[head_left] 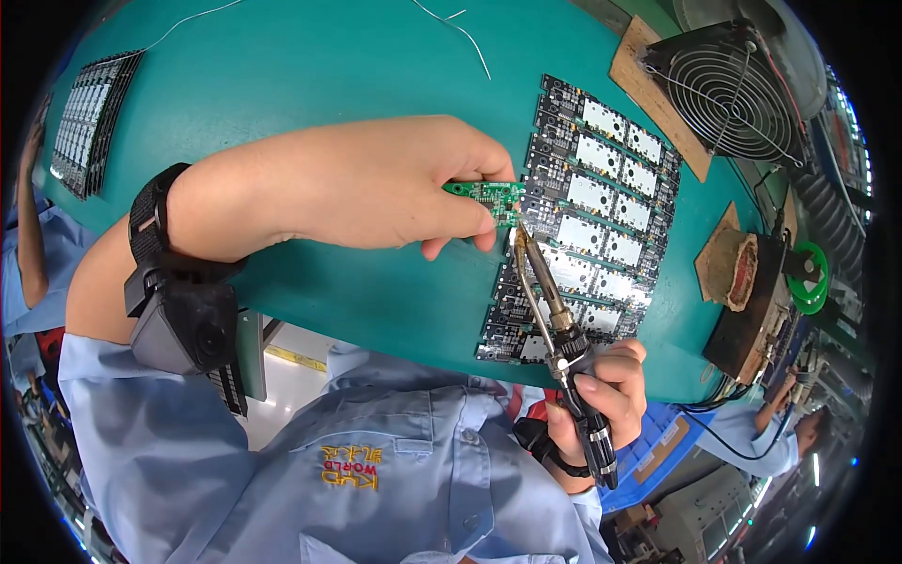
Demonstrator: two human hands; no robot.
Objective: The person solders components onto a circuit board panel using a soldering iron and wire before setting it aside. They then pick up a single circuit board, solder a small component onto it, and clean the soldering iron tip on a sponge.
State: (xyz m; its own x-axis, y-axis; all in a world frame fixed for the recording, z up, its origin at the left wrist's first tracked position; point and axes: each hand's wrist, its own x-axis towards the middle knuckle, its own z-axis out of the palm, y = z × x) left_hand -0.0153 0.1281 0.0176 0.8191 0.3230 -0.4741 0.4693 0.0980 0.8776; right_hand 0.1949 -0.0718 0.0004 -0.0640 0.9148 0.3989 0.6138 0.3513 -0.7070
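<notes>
My left hand [404, 179] pinches a small green circuit board [487, 194] between thumb and fingers, its far end over the edge of a panel of black circuit boards [594, 197]. The panel lies on the green work mat [319, 75] and carries rows of silver metal plates. In my right hand [615, 390] is a black-handled soldering iron [578, 376], with a thin metal tube running alongside its barrel. The iron's tip points up to the end of the green board. Whether the tip touches the joint is too small to tell.
At the far left stands a stack of similar panels [89, 122]. A square fan with a wire guard [733, 89] is at the back right. Below it sit a worn sponge [731, 271] and a green spool [806, 277]. Thin wire [474, 45] lies at the back. Other people work on both sides.
</notes>
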